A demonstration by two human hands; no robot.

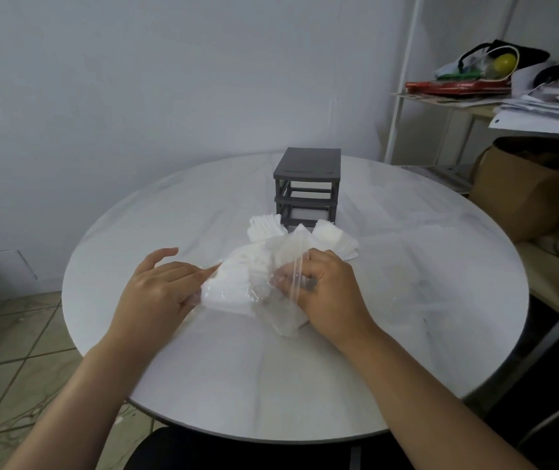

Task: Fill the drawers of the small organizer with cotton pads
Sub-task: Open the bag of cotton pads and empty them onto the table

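Head view, lower middle of the frame: both hands work on a clear plastic bag (261, 295) of cotton pads lying on the round white table (406, 317).

My reading is that the right hand (325, 293) does the pulling. Its fingers are curled tight round a stretched fold of the film, probably to tear or widen the opening. The left hand (156, 290) is mostly open, fingers nearly straight. Its forefinger lies along the bag's left end and the thumb is against the side, which looks like bracing so the bag doesn't slide. Whether the thumb actually pinches the film I cannot tell.

Loose pads (266, 228) are fanned out just above the bag, with a second heap to the right (334, 239). Both touch or nearly touch the foot of the grey organizer (306, 164) at frame centre. That keeps them close to where they must go.

The organizer's upper bay is see-through, with no drawer that I can make out. The lower bay shows a white drawer (306, 215) pushed in (its contents are hidden from here). The heaps crowd its front and could hinder pulling it out.

At the right edge of the frame stand a white shelf (403, 96), stacked with papers and bags, and a brown box (525, 198), both well clear of the work.
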